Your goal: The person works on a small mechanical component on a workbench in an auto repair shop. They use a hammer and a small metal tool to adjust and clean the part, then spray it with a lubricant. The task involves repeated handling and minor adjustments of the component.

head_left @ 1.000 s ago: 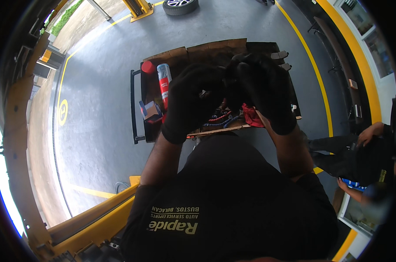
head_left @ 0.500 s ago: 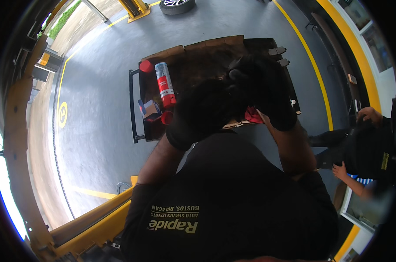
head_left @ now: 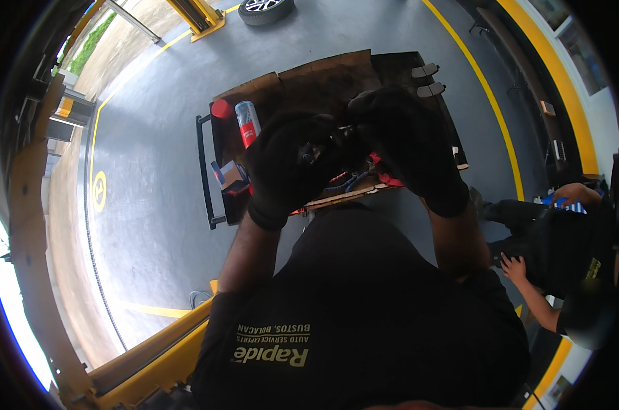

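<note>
Two gloves meet over the cart, a small part between the fingertips

Far left we have the cart's black handle (head_left: 205,174), then a red cap (head_left: 221,109), and just beside it a red-and-silver aerosol can (head_left: 246,119), its long axis pointing away from the wearer, its near end lost behind a glove. Nearer the body, there's a small open carton (head_left: 233,175).

Now the left hand (head_left: 284,164), black-gloved, fingers curled inward. And here's the crux: a small dark part (head_left: 346,130) with a faint glint, out past that hand's right-hand edge, in the narrow space between the gloves. Its long axis? Cannot tell; black on black hides it. It appears about equally near both hands, raised above the cart, by the look of it.

Across to the right hand (head_left: 400,140), also bent, fingers angled left to the part, so the part lies off its left side. Is either hand clasping it, or only touching? The gloves cover the contact, so I cannot call it.

Beneath the right wrist, a red cloth (head_left: 391,180); farther right, two brake pads (head_left: 430,89) sit at the cart's edge, well clear of both gloves.
</note>
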Available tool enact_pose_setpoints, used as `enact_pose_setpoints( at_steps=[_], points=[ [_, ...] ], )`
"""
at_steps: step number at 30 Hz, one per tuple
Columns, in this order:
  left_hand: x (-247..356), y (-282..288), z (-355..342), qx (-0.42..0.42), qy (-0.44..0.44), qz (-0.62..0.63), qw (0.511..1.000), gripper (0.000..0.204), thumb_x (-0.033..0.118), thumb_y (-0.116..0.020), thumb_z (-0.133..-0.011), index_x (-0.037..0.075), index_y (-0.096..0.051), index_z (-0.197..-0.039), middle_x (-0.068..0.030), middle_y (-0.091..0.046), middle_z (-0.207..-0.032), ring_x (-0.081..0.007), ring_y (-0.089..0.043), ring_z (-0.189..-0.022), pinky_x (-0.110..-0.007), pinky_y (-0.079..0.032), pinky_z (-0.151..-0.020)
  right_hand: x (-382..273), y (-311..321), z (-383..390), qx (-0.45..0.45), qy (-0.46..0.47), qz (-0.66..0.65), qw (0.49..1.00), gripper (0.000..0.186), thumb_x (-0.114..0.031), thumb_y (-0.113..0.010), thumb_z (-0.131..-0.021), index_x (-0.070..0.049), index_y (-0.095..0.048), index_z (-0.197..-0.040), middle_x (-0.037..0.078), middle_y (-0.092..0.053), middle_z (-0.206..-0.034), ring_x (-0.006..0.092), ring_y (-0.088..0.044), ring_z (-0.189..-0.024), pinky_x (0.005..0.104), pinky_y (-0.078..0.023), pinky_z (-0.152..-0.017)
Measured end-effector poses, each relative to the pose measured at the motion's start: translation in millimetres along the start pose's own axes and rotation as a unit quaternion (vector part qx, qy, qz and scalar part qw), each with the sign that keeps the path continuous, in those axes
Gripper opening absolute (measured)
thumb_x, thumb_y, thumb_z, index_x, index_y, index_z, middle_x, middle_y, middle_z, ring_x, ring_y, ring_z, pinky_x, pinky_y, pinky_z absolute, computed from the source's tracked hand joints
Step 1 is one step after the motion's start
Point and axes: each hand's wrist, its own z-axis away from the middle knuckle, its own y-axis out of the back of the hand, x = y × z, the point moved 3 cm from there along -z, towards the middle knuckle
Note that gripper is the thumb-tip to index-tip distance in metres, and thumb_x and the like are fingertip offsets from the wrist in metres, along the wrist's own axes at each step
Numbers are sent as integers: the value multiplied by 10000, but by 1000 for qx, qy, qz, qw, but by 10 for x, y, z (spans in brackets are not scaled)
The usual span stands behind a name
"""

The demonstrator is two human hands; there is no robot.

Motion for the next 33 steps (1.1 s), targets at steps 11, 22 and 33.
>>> enact_pose_setpoints(
  at_steps=[11,22,33],
  points=[
    [-332,139,340,-52,29,6,998,320,134,-985,-738,64,-775,-970,-72,-757,-925,-180,-774,-784,-293,-619,-683,998,278,479,127,-296,-227,919,228,-143,-654,-1088,-50,-711,-1289,102,-761,-1276,202,-749,-1159,375,-656,-953],
    [-260,212,532,-51,40,9,998,315,125,-974,-747,69,-787,-994,-90,-781,-976,-199,-782,-848,-313,-626,-714,389,-249,462,126,-87,-66,986,339,-172,-630,-1077,-54,-673,-1392,117,-699,-1384,308,-668,-1278,468,-540,-1108],
    [-633,184,1110,-128,153,-27,980,295,119,-940,-770,79,-761,-1001,-78,-762,-1001,-240,-771,-873,-355,-622,-778,1671,-528,667,1,-134,160,978,235,-176,-737,-993,-61,-707,-1196,133,-733,-1149,322,-729,-1066,427,-582,-926]
  ],
)
